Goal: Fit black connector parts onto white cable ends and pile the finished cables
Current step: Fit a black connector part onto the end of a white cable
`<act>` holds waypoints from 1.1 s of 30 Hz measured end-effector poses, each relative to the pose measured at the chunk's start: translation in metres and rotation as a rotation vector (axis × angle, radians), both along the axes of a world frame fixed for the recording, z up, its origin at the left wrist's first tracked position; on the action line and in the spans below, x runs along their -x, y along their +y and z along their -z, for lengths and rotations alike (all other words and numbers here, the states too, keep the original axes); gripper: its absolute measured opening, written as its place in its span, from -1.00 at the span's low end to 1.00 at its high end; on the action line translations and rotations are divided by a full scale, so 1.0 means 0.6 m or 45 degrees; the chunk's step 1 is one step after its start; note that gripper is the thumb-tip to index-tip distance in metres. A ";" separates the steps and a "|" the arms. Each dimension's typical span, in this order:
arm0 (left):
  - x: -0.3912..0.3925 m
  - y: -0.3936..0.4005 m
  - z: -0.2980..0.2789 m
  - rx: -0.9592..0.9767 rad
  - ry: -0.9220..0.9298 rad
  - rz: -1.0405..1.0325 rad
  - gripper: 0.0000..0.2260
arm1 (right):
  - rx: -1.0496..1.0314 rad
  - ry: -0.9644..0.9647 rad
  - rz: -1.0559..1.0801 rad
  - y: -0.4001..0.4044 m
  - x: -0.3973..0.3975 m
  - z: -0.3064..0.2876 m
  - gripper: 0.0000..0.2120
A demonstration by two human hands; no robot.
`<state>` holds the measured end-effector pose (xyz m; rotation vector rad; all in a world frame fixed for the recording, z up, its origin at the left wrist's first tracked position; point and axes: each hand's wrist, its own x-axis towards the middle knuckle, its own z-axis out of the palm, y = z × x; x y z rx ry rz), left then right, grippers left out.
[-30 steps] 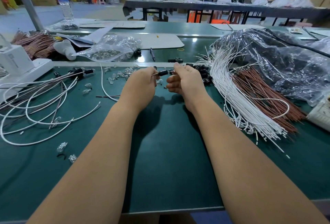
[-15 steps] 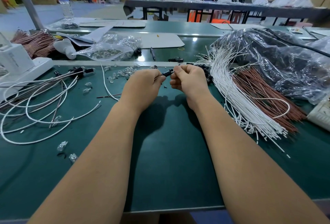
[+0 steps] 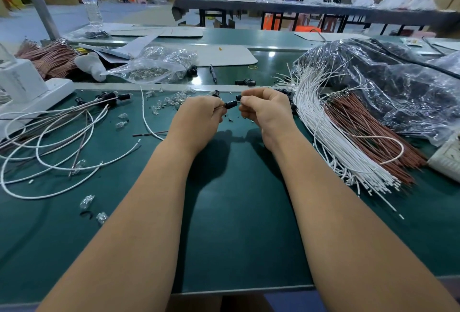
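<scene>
Both hands meet above the green mat, at its far middle. My left hand (image 3: 199, 115) grips a black connector part (image 3: 230, 105) whose end sticks out to the right. My right hand (image 3: 266, 110) is curled just beside it and pinches a small black piece (image 3: 238, 98) at its fingertips. A white cable (image 3: 146, 117) runs from behind my left hand up the mat. Finished cables with black ends (image 3: 62, 137) lie looped at the left. A bundle of bare white cables (image 3: 331, 142) fans out at the right. More black connector parts (image 3: 290, 96) lie behind my right hand.
Brown wires (image 3: 368, 135) lie beside the white bundle under a crumpled plastic bag (image 3: 388, 87). Small clear bulbs (image 3: 169, 100) are scattered on the mat. A clear bag of parts (image 3: 154, 65), a pen (image 3: 212, 72) and a white box (image 3: 22, 82) sit around the far edge.
Both hands have stayed close together at the same spot. The black part between them has tilted slightly, and my right hand's fingers have curled tighter over their piece.
</scene>
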<state>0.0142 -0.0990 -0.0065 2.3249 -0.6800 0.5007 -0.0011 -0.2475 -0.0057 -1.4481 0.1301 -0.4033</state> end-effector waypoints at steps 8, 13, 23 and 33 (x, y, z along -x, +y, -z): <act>-0.010 0.000 0.012 0.306 0.212 0.042 -0.81 | 0.033 -0.217 -0.070 -0.002 0.002 0.001 -0.77; -0.006 -0.002 0.013 0.437 0.282 0.132 -0.83 | -0.022 -0.234 -0.105 -0.005 0.002 0.001 -0.75; -0.008 0.000 0.012 0.422 0.188 0.152 -0.83 | -0.222 -0.092 -0.190 -0.009 0.008 -0.011 -0.79; -0.007 0.000 0.013 0.318 0.148 0.120 -0.83 | 0.044 -0.041 -0.048 -0.004 0.010 -0.007 -0.91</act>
